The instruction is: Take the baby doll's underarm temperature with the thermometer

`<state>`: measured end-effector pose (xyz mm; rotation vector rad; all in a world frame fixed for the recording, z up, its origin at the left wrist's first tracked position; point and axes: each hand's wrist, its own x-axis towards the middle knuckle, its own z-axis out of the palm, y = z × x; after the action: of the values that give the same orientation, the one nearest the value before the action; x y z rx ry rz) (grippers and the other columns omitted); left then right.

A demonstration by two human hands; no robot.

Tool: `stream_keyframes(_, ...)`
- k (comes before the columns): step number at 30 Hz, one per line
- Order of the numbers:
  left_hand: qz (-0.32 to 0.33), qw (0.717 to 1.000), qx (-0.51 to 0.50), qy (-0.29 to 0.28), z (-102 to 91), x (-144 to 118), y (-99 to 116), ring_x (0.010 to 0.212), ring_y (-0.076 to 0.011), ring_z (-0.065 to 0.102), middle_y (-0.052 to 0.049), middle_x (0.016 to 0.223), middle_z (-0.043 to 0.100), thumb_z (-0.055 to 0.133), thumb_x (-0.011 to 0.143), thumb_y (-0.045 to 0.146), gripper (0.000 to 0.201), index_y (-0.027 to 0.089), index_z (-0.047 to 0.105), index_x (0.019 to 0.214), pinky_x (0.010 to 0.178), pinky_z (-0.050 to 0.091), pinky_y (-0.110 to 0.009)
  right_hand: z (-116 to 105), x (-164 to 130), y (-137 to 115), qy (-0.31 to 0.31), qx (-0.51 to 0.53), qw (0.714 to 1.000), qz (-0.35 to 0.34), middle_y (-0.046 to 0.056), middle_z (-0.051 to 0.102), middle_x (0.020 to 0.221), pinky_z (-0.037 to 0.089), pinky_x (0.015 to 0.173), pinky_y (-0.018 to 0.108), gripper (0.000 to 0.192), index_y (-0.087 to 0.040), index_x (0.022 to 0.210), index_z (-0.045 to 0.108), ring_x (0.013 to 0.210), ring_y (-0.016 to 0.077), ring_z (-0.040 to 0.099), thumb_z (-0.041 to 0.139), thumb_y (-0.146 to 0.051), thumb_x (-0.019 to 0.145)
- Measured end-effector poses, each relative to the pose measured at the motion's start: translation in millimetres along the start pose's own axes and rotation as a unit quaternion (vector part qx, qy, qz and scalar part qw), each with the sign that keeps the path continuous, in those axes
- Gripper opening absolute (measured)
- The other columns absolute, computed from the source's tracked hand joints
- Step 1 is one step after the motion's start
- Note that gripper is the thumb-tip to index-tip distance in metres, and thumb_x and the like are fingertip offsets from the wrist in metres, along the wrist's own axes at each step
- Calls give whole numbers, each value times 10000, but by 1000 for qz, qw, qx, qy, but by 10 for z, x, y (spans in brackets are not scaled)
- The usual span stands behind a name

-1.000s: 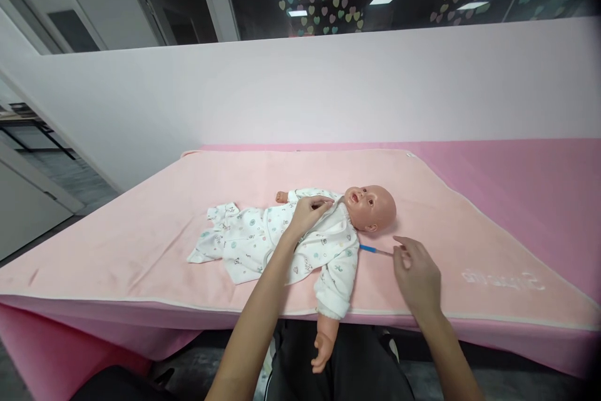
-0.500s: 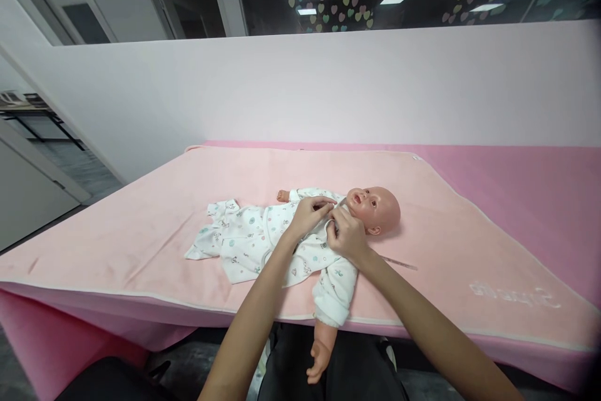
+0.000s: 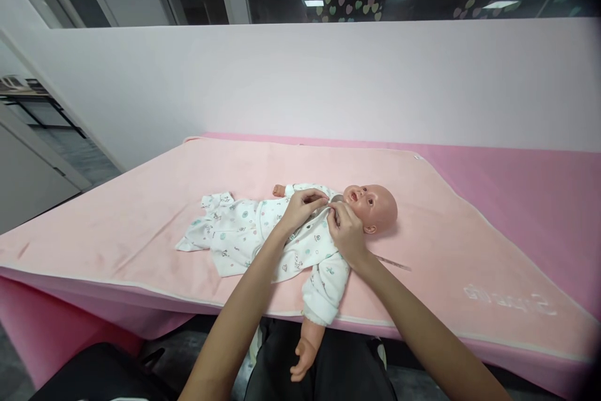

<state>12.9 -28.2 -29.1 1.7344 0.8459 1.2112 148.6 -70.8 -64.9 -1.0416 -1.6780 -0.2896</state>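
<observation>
The left hand (image 3: 303, 208) is bent, its fingertips close to its thumb at the neck of the soft white cloth shirt with tiny coloured pictures (image 3: 312, 254). The right hand (image 3: 347, 229) is curled up small, touching there too; I can't tell if either one pinches the cloth. The bald doll with a smooth, shiny round head (image 3: 381, 208) lies on its back in the middle, head right, on a flat, pale pink cloth (image 3: 422, 201).
</observation>
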Motion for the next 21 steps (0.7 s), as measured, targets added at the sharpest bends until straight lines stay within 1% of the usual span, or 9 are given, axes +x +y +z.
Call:
stream_keyframes(4, -7, 1000, -21, -22, -3, -9, 3, 791, -164, 620, -64, 831, 693, 664, 728, 300, 200, 128, 695, 824, 729, 464, -257, -6, -5, -9, 13, 22, 1000, 8, 58, 652, 817, 506, 650, 265, 201, -163, 930, 587, 723, 153, 611, 394, -138, 881)
stream_keyframes(7, -22, 999, -26, -13, 0, -14, 13, 776, -167, 627, -69, 832, 697, 684, 712, 320, 240, 125, 698, 850, 711, 472, -258, -12, -12, -21, 13, 48, 998, 32, 53, 655, 854, 516, 681, 276, 211, -180, 965, 591, 741, 150, 613, 400, -148, 881)
stream_keyframes(10, -33, 999, -32, -6, -3, -15, 23, 756, -168, 627, -71, 808, 696, 704, 688, 330, 250, 119, 701, 824, 694, 476, -258, -19, -18, -31, 13, 70, 996, 48, 49, 656, 869, 524, 701, 287, 220, -191, 995, 599, 751, 149, 616, 412, -161, 882)
stream_keyframes(13, -35, 999, -38, -9, -14, -16, 32, 765, -170, 629, -69, 803, 699, 704, 682, 305, 218, 120, 708, 798, 711, 478, -262, -30, -16, -39, 19, 83, 996, 37, 51, 658, 877, 530, 715, 292, 225, -196, 1003, 607, 767, 150, 621, 419, -161, 884)
stream_keyframes(16, -34, 998, -42, -16, -25, -22, 39, 789, -176, 632, -67, 818, 705, 690, 692, 282, 201, 124, 716, 813, 742, 480, -270, -39, -10, -42, 35, 94, 995, 18, 55, 659, 891, 528, 773, 307, 222, -200, 991, 613, 839, 156, 623, 425, -147, 887)
stream_keyframes(19, -34, 998, -41, -31, -34, -29, 39, 802, -181, 634, -68, 827, 708, 679, 704, 284, 206, 125, 720, 829, 751, 482, -273, -34, -6, -40, 58, 98, 993, 18, 68, 640, 916, 523, 813, 314, 200, -195, 961, 625, 889, 158, 614, 447, -146, 885)
stream_keyframes(21, -33, 998, -36, -40, -36, -32, 37, 805, -183, 635, -72, 835, 709, 670, 714, 294, 218, 122, 721, 839, 745, 483, -271, -26, -5, -36, 60, 99, 993, 22, 75, 627, 944, 519, 836, 319, 193, -192, 949, 632, 914, 159, 608, 455, -152, 884)
